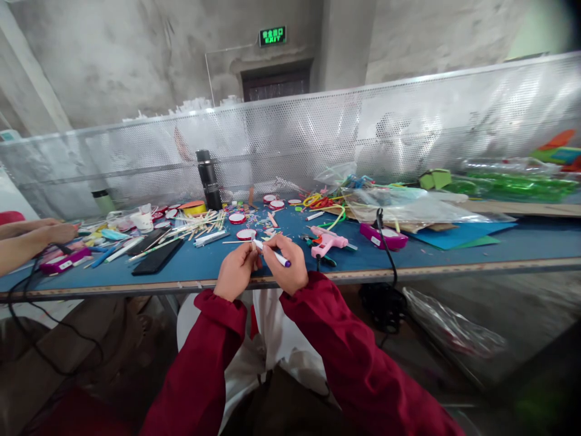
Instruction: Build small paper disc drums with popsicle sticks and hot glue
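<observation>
My right hand [290, 263] is closed around a white marker pen [281, 260] with a purple end; its tip points up and left. Close beside it, my left hand [238, 269] is pinched at the marker's tip. Whatever small thing its fingers hold is too hidden to name. Both hands are over the front edge of the blue-topped table [281, 280]. Just beyond my fingers lies a red-rimmed white disc [246, 234], with another disc [236, 218] behind it. To the right of my right hand rests a pink glue gun [327, 241].
A black phone [157, 257], wooden sticks [204, 224] and a black bottle [209, 181] are left of centre. Another person's hands [49, 232] work at far left. A purple box [384, 237] with a black cable, plastic bags [403, 203] and blue sheets [463, 234] lie right.
</observation>
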A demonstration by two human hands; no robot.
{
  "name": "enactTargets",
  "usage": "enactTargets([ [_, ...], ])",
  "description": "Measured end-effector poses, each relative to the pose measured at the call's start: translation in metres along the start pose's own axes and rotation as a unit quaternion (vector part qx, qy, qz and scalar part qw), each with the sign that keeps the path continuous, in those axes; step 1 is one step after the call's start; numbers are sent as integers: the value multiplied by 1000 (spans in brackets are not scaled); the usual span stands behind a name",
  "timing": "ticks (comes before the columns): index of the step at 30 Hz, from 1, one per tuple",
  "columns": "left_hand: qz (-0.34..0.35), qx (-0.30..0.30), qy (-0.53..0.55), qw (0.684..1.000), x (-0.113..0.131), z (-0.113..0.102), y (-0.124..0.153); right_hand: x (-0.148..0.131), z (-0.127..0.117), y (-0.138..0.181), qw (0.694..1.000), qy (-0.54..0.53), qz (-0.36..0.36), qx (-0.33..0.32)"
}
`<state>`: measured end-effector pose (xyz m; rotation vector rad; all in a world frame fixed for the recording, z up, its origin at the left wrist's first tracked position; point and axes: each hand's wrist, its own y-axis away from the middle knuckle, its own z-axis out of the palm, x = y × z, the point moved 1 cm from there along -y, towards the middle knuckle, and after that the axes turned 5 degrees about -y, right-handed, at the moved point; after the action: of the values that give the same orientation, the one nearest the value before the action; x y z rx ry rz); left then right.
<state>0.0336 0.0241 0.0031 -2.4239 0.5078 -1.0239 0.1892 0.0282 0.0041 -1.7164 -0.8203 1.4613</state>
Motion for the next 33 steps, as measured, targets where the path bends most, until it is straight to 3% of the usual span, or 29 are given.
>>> enactTargets([
  [33, -2, -4, 14, 1000, 2, 0, 0, 0, -1, 1, 1000, 22, -14, 10],
])
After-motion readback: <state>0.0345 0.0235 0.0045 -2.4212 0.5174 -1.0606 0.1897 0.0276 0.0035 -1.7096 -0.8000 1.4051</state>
